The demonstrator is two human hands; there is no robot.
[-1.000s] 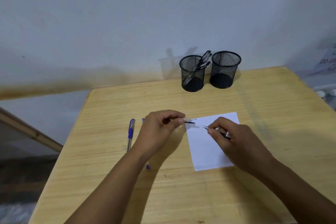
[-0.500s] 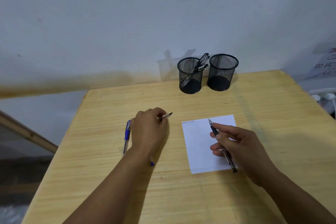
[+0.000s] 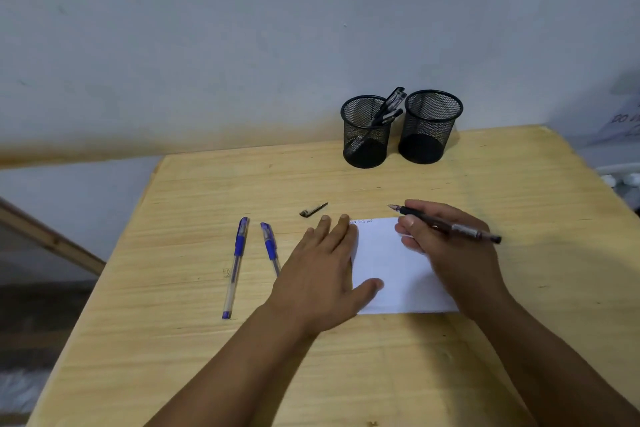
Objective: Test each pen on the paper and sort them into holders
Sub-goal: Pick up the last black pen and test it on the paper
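My right hand grips an uncapped black pen, its tip pointing up-left just above the top edge of the white paper. My left hand lies flat with straight fingers on the paper's left edge. The pen's black cap lies on the table beyond my left fingertips. Two blue pens lie to the left; my left hand covers the lower end of the nearer one. At the back stand two black mesh holders: the left holder holds several black pens, the right holder looks empty.
The wooden table stands against a pale wall. Its left edge drops off to the floor, where a wooden frame leans. Faint scribbles mark the paper's top edge. A white object sits off the table's right side.
My left hand has put the cap down on the table and moved right to lie flat on the paper. My right hand has turned the pen and lifted its tip toward the paper's top.
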